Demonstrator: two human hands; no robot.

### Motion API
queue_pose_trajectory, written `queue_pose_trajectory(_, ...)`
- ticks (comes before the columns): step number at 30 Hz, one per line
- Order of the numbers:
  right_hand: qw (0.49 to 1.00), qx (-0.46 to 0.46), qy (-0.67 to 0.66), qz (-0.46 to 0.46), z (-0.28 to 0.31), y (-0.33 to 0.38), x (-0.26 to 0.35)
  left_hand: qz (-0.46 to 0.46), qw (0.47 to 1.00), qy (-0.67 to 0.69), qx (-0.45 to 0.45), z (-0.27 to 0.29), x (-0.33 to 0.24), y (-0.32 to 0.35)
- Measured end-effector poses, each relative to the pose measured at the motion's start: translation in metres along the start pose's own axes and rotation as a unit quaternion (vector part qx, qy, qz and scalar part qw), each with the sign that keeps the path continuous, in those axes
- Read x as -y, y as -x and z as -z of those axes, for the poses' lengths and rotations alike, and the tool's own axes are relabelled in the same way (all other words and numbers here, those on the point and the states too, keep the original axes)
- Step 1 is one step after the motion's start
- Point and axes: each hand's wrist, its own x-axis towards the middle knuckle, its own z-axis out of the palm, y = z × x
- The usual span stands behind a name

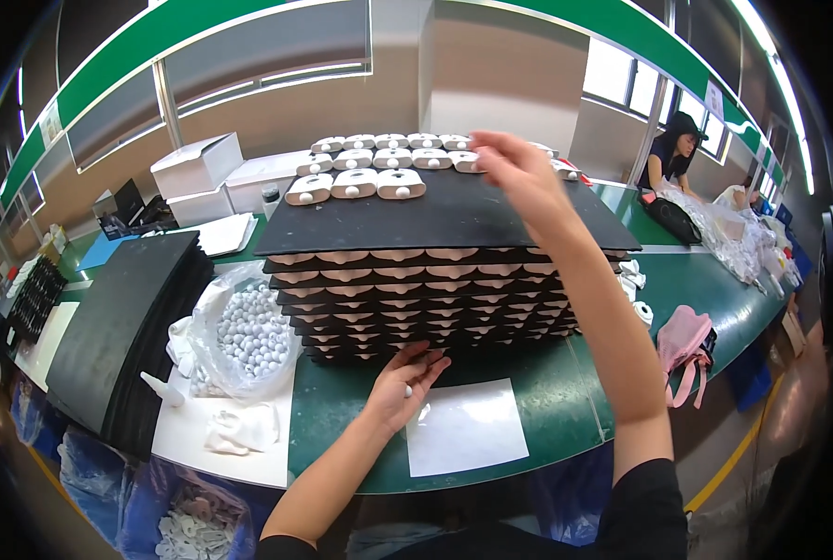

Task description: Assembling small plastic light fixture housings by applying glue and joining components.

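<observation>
My left hand (405, 385) is cupped palm up low in front of the stack, with a small white ball (408, 392) resting in it. Over the right part of the stack's top, my right hand (519, 173) reaches in, fingers pointing left and slightly blurred; whether they hold anything is hidden. Rows of white oval plastic parts (354, 184), many with a white ball at the front, lie on the top black board (426, 219). Below it, several black boards alternate with layers of similar parts (426, 272). My right hand and forearm hide some of the parts.
Left of the stack are a clear bag of white balls (251, 327), a small white bottle (162, 389) and stacked black sheets (122, 327). A white paper (468, 427) lies in front; a pink bag (685, 345) is at right. Another person (673, 159) works at the far right.
</observation>
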Motion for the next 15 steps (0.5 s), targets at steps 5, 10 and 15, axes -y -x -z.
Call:
queue_pose_trajectory(5,0.885,-0.402,0.061,0.228,0.068,0.094,-0.022,0.001,0.997,-0.07,-0.018,0.009,-0.001,0.002)
queue_pose_trajectory(10,0.878,-0.42,0.206,0.098,0.144,0.168,-0.135,0.041,0.992,-0.113,-0.033,-0.003,0.0,0.007)
queue_pose_trajectory(15,0.888,-0.022,0.452,-0.075,0.141,0.226,-0.179,0.058,0.994,-0.092,-0.019,0.0,-0.001,0.007)
